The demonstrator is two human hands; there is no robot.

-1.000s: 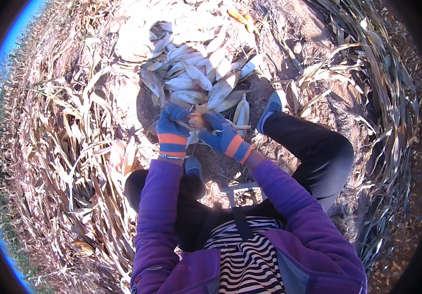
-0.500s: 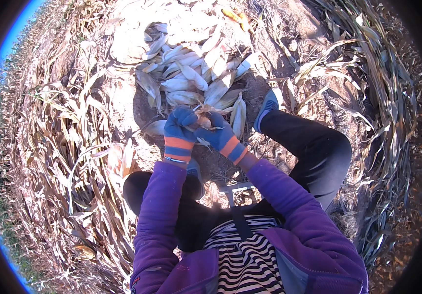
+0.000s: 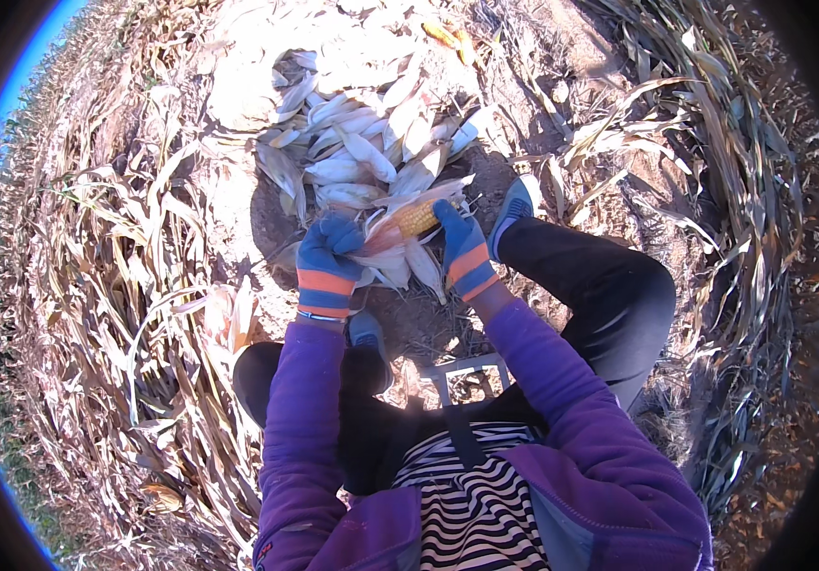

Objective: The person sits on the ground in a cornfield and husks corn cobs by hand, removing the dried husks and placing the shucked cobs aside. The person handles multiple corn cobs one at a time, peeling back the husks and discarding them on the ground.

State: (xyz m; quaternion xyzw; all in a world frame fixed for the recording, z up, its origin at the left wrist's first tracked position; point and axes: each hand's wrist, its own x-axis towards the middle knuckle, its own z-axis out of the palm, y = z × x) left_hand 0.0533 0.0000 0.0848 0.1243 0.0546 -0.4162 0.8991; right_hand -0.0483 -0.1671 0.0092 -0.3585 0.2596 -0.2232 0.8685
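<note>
An ear of corn [image 3: 418,220] lies between my two gloved hands, its yellow kernels bare at the right half. Loosened pale husk [image 3: 383,238] spreads from its left half and hangs below it. My left hand [image 3: 328,249], in a blue and orange striped glove, is closed on the husk at the left end. At the right end, my right hand [image 3: 464,246] in a matching glove grips the ear, its thumb side against the kernels. The gloves hide the fingertips. Just beyond both hands lies a heap of corn ears in dry husks [image 3: 348,162].
A bare yellow corn ear [image 3: 443,36] lies at the far side. Dry stalks [image 3: 728,143] stand thick on the right, and dry leaves [image 3: 157,285] cover the ground on the left. My shoe [image 3: 517,205] is beside the heap; a metal frame [image 3: 462,366] shows between my legs.
My hands have moved apart, the left leftward and the right rightward. The husk has opened, and yellow kernels now show between the hands.
</note>
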